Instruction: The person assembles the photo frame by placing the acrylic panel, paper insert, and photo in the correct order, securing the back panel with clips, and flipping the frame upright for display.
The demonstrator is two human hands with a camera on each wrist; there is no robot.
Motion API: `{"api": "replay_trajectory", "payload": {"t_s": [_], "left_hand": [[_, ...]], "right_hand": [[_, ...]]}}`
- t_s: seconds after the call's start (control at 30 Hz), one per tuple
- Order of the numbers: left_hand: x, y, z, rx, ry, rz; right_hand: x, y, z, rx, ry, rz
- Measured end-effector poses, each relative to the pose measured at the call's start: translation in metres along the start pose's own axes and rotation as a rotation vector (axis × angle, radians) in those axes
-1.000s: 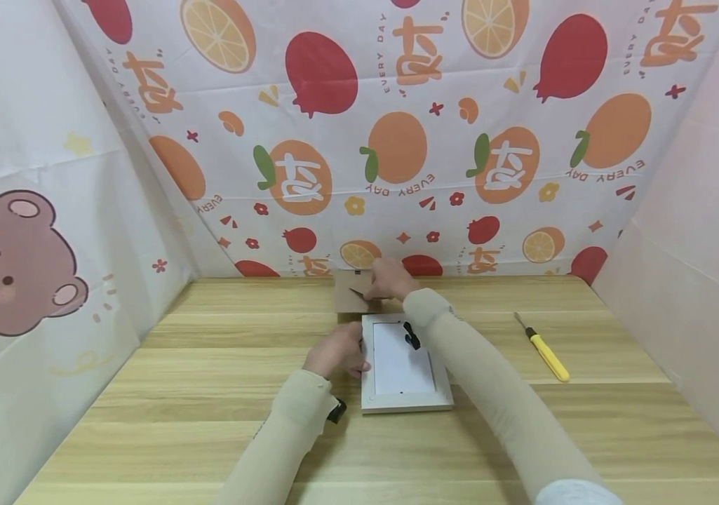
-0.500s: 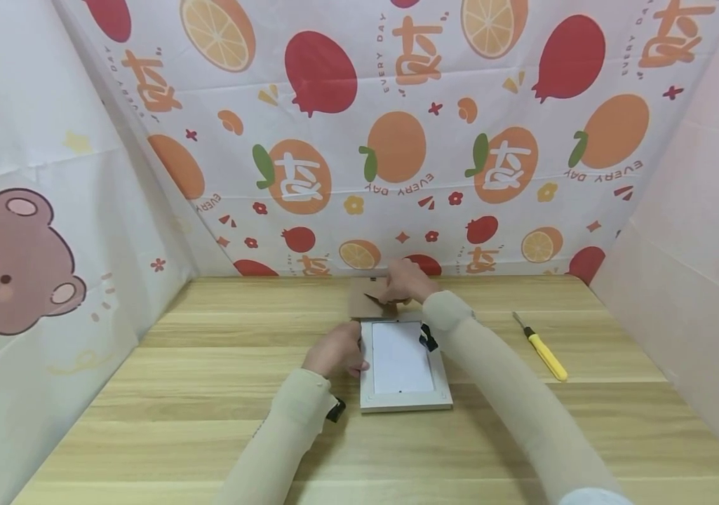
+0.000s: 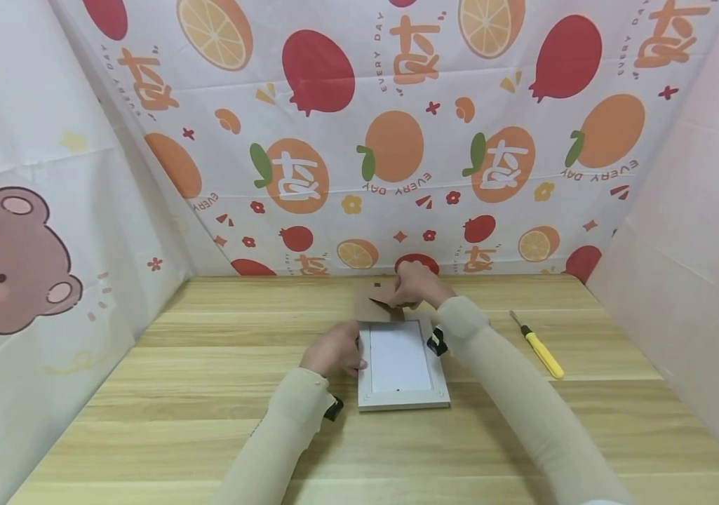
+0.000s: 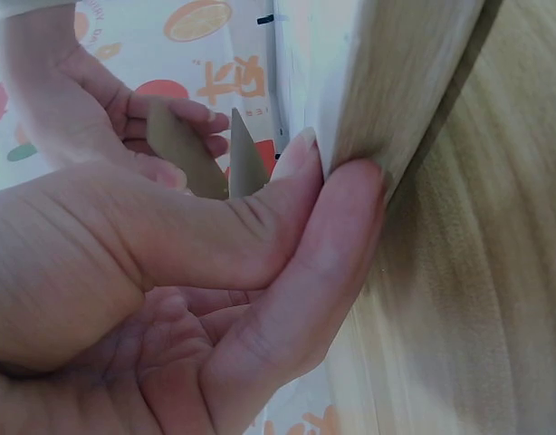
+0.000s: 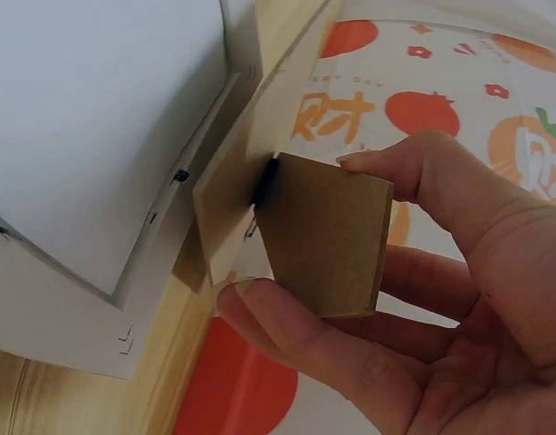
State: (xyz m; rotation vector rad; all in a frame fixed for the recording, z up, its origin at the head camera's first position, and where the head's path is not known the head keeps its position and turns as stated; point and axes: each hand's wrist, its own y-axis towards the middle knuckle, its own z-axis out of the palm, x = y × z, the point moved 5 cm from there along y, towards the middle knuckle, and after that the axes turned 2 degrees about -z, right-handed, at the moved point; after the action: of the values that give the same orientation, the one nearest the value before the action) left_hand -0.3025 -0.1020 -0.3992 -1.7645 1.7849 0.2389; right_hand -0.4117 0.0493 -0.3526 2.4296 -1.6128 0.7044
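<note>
A white picture frame (image 3: 405,400) lies on the wooden table with a white sheet inside its opening. My left hand (image 3: 336,349) grips the frame's left edge; in the left wrist view thumb and forefinger pinch its side (image 4: 387,100). My right hand (image 3: 420,285) holds a brown backing board (image 3: 370,308) by its fold-out stand. Seen from the right wrist, thumb and fingers pinch the opposite edges of that stand leg (image 5: 328,240), which is tilted out from the board on a dark hinge. The board is tilted, and its lower edge overlaps the frame's far end.
A screwdriver (image 3: 542,351) with a yellow handle lies to the right of the frame. Behind the table (image 3: 207,393) hangs a fruit-printed cloth (image 3: 397,210), with pale cloth walls at both sides.
My right hand has carried the backing board to the right and a little nearer, so it overlaps the frame's far edge. My left hand keeps its grip on the frame.
</note>
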Motion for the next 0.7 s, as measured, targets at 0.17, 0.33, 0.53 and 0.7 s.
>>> {"api": "replay_trajectory", "payload": {"t_s": [0.17,0.33,0.53,0.7], "left_hand": [[0.000,0.000,0.000,-0.002,0.003,0.002],[-0.001,0.001,-0.001,-0.004,-0.005,-0.008],[0.000,0.001,-0.002,-0.003,0.014,-0.027],[0.000,0.000,-0.001,0.001,0.023,-0.015]], "right_hand": [[0.002,-0.013,-0.005,-0.014,-0.018,-0.023],[0.002,-0.030,-0.011,-0.033,0.001,-0.033],[-0.004,-0.054,-0.014,-0.106,0.010,-0.030],[-0.013,-0.074,-0.012,-0.165,0.001,0.000]]}}
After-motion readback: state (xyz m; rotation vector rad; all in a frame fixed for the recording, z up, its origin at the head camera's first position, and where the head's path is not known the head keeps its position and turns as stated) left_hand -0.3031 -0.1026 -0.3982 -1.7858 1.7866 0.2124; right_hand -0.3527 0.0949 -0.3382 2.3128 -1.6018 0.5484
